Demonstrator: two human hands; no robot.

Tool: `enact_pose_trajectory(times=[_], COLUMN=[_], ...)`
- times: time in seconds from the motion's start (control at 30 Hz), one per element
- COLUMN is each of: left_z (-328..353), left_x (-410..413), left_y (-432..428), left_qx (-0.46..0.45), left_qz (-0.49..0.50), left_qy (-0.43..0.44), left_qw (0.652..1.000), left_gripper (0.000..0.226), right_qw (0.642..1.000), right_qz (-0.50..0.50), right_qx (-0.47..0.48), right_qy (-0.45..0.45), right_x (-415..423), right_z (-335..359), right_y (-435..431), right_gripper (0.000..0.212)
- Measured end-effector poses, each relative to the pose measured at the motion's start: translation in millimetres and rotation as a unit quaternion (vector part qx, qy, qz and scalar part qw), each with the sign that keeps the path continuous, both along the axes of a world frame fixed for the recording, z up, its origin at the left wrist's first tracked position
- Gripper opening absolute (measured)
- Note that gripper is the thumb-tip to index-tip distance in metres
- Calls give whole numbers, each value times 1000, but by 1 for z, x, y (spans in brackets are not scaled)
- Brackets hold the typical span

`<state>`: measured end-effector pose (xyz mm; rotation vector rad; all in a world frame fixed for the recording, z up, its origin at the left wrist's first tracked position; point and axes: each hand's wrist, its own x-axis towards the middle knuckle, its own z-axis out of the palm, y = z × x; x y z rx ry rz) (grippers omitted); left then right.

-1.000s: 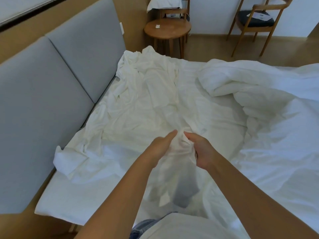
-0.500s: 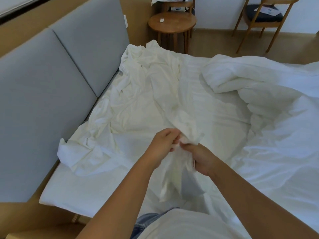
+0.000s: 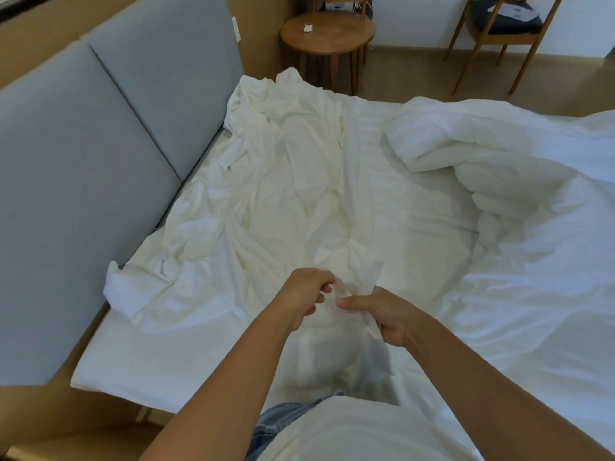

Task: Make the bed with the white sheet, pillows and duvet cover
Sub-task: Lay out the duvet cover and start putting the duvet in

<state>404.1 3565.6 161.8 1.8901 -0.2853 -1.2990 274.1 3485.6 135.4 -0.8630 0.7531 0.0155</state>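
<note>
A crumpled white sheet [image 3: 283, 181] lies bunched across the mattress [image 3: 109, 367] near the grey headboard. Its near edge is gathered up in front of me. My left hand [image 3: 304, 299] pinches that gathered edge, and my right hand [image 3: 382, 316] grips the same fold just to the right, the two hands almost touching. A length of the sheet hangs down below my hands. A thick white duvet [image 3: 499, 181] is piled on the right half of the bed. No pillow shows on the bed.
The grey padded headboard [image 3: 100, 134] runs along the left. A round wooden side table [image 3: 327, 34] stands beyond the bed's far corner. A wooden chair [image 3: 499, 31] with a dark seat cushion is at the back right. Wooden floor lies behind the bed.
Both hands have worked along the sheet's edge and sit lower in view, with my right hand now lower than my left. More sheet is bunched above them.
</note>
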Motion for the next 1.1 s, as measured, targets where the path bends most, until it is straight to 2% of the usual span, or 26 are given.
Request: enact_pose_trajectory(times=[0.1,0.17,0.27,0.37,0.4,0.53,0.6,0.67,0.77,0.87,0.93,0.97,1.0,1.07,1.1], left_z=[9,10,3,-7,-9,-15,-13,-10,1,10,10,8,7,4,1], left_x=[-4,-8,-8,-12,-15,-20,-15,-13,-18,-14,-2,3,6,5,3], left_y=[-8,-8,-1,3,2,-1,-2,-2,-4,-9,-13,-13,-12,-9,-8], left_qx=[-31,-7,95,103,81,-24,-58,-83,-145,-187,-155,-102,-34,71,81], left_qz=[-14,-25,-52,-42,-10,139,139,113,44,63,113,106,77,29,17], left_qy=[-23,11,127,179,169,101,48,-3,-70,-71,-85,-97,-91,-2,40], left_qw=[999,1000,986,978,982,985,987,990,986,978,978,984,992,997,996], left_gripper=[15,20,59,73,68,19,22,24,21,17,15,17,32,57,53], right_qw=[999,996,988,983,984,995,996,996,995,992,992,987,978,969,973], right_qz=[-42,-73,-95,-104,-104,-96,-89,-75,-39,-82,-126,-145,-157,-149,-133], right_qx=[-4,30,118,146,138,34,-18,-33,-81,-94,-13,53,115,170,164], right_qy=[-16,-39,-43,-35,-34,-16,9,40,31,6,-27,-52,-77,-103,-98], right_x=[5,6,6,2,2,6,10,11,16,23,24,22,21,18,18], right_z=[-1,-3,-4,-5,-5,-3,-4,-4,1,9,16,19,23,29,30], right_y=[6,7,8,9,8,11,15,18,16,8,-1,-5,-9,-12,-11], right_gripper=[32,33,48,43,39,30,25,29,22,20,26,29,31,32,34])
